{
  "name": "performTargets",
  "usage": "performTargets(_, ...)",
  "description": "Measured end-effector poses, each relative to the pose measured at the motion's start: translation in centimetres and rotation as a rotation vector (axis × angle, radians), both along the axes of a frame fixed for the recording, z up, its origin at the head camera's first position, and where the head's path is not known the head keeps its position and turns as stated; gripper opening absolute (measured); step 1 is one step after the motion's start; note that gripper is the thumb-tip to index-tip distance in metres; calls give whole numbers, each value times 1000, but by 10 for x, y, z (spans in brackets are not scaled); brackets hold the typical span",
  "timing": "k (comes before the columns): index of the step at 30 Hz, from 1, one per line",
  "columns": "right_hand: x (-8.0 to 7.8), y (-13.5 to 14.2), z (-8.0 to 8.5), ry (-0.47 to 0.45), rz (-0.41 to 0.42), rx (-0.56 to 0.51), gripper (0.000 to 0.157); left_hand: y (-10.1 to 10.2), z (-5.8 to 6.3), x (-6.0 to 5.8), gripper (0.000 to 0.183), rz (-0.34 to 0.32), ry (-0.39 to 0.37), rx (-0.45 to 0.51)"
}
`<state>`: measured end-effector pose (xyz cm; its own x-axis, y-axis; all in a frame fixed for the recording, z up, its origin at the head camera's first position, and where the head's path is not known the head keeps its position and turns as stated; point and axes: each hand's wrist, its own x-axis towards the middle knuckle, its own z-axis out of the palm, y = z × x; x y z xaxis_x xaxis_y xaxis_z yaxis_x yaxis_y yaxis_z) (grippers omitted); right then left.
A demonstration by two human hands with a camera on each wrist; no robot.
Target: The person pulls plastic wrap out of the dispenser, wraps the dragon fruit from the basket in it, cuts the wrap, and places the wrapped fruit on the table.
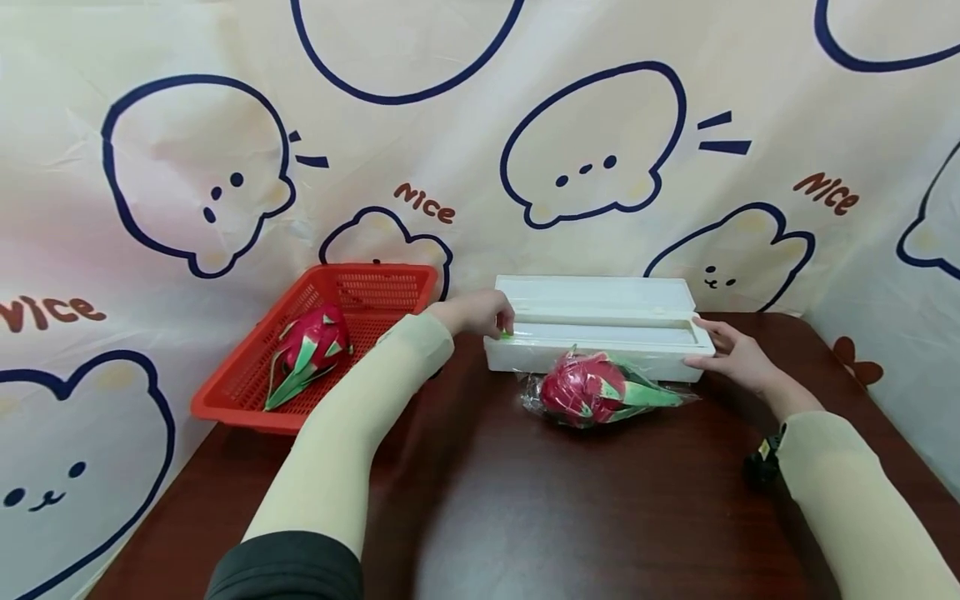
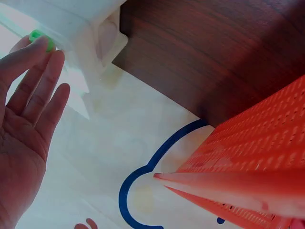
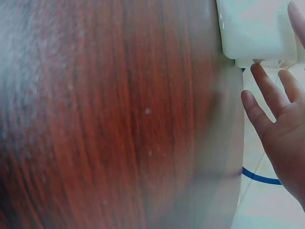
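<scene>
A white cling film dispenser (image 1: 517, 358) lies crosswise on the table with its lid (image 1: 596, 293) raised at the back. At its left end my left hand (image 1: 480, 312) pinches a small green slide cutter (image 2: 42, 40) between thumb and fingers, as the left wrist view shows. My right hand (image 1: 738, 360) grips the dispenser's right end, thumb at the front and fingers on the end and top. Just in front of the dispenser lies a dragon fruit (image 1: 581, 390) wrapped in clear film, its green leaves pointing right.
To the left stands a red plastic basket (image 1: 247, 408) holding another dragon fruit (image 1: 315, 337). A cloth with cartoon drawings (image 1: 465, 133) hangs behind the dark wooden table (image 1: 570, 508). A small dark object (image 1: 761, 467) shows by the right wrist.
</scene>
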<state>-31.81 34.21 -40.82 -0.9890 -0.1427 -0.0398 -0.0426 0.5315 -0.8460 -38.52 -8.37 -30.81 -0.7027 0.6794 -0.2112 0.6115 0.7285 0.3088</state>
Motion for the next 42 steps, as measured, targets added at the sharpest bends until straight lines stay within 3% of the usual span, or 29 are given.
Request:
performTargets(10, 10, 8, -2, -6, 1, 13, 92, -2, -6, 1, 16, 45, 25, -18)
performTargets(16, 15, 8, -2, -30, 28, 33, 90, 0, -15, 1, 15, 61, 2, -4)
performTargets(22, 17, 6, -1, -35, 51, 82, 90, 1, -16, 5, 16, 74, -29, -24)
performTargets(27, 16, 7, 11, 4, 78, 158, 84, -8, -12, 8, 16, 136, -111, 61)
performTargets(30, 12, 6, 21, 29, 87, 203, 82, -15, -8, 11, 18, 197, -118, 156)
performTargets(35, 9, 0, 37, 55, 87, 203, 77, -16, -4, 17, 23, 220, -13, 346)
performTargets(42, 26, -6, 45, 146, -40, 164, 62, -9, -22, 28, 22, 178, 99, 424)
